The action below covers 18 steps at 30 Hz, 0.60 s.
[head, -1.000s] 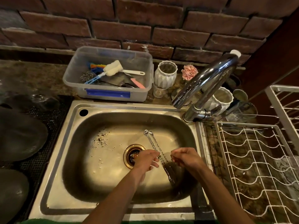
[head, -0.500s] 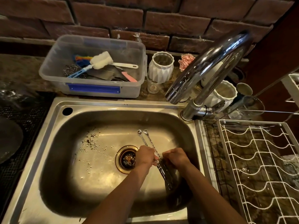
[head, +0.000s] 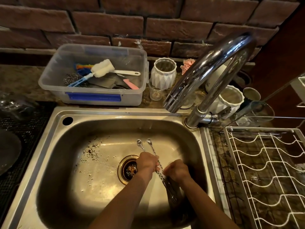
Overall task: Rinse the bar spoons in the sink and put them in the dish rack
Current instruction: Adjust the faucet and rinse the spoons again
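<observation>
Head view: two bar spoons (head: pixel 151 150) sit low in the sink (head: pixel 105 179), side by side, twisted stems running from the small bowls near the middle of the basin back toward the near right corner. Your left hand (head: pixel 147 163) is clenched around both stems, just right of the drain (head: pixel 129 169). Your right hand (head: pixel 177 170) is just beside it, fingers (head: pixel 168 169) curled on the lower part of the stems; they're blurred, so can't tell exactly how they grip. Far ends of the stems go dark near the sink's right wall, under your right forearm.

Dark specks and droplets scatter over the basin floor left of the drain. Chrome faucet (head: pixel 206 71) rises from the sink's back right corner, spout arching left over the back rim; no stream visible.

White wire dish rack (head: pixel 267 171) stands on the surface right of the sink. Behind the sink's back edge, a clear plastic bin (head: pixel 92 95) holds a sponge brush (head: pixel 103 68), a steel scourer (head: pixel 72 78) and a pink-handled tool (head: pixel 131 84). Right of the bin: a white ribbed vase (head: pixel 163 73), a small glass (head: pixel 155 93) just in front of it, a second white ribbed vase (head: pixel 231 100) behind the faucet base. Brick wall (head: pixel 148 22) at the back. Black mesh mat (head: pixel 24 126) on the surface left of the sink.
</observation>
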Tool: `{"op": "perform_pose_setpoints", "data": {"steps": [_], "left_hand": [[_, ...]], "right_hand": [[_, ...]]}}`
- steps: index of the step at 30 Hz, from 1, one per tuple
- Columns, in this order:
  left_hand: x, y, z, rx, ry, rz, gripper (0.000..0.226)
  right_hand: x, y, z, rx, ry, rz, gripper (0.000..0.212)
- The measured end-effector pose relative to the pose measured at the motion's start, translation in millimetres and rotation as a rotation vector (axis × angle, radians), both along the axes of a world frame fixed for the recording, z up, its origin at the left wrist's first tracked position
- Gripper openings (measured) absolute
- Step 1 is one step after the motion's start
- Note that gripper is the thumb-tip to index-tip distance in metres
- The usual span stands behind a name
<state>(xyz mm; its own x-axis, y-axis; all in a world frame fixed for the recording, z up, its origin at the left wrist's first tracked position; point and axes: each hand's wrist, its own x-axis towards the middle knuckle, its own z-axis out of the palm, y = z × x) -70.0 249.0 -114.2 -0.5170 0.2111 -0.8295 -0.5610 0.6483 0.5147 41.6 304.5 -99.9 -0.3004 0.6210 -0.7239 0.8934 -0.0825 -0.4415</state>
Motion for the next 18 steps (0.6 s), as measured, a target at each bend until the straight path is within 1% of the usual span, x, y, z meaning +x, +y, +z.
{"op": "perform_pose_setpoints", "data": {"steps": [5, 7, 9, 10, 12, 13, 15, 18], "left_hand": [[7.0, -1.9, 5.7, 0.041, 0.073, -0.027, 0.027], [8.8, -3.4, 13.2, 0.066, 0.104, -0.026, 0.027], [8.6, -3.7, 21.8, 0.108, 0.124, -0.004, 0.026], [8.0, -4.1, 26.9, 0.129, 0.121, 0.006, 0.024], [6.9, -5.9, 36.4, 0.176, 0.079, 0.045, 0.019], [6.8, -7.3, 40.2, 0.212, 0.034, 0.080, 0.016], [7.2, -10.5, 51.5, 0.317, -0.081, 0.161, 0.007], [7.7, -16.7, 70.0, 0.429, -0.179, 0.249, 0.010]], "right_hand": [[5.1, -4.1, -3.4, -0.014, 0.073, -0.062, 0.011], [6.9, -5.8, 2.6, -0.054, 0.135, -0.098, 0.005], [10.0, -3.4, 13.7, -0.122, 0.219, -0.153, 0.021], [11.8, -1.8, 22.5, -0.166, 0.239, -0.171, 0.025], [15.5, 0.8, 41.1, -0.270, 0.270, -0.195, 0.020], [16.2, 0.6, 49.0, -0.344, 0.317, -0.247, 0.017], [18.5, -0.2, 67.4, -0.421, 0.372, -0.311, 0.016], [23.0, -4.3, 89.2, -0.458, 0.414, -0.295, 0.008]]}}
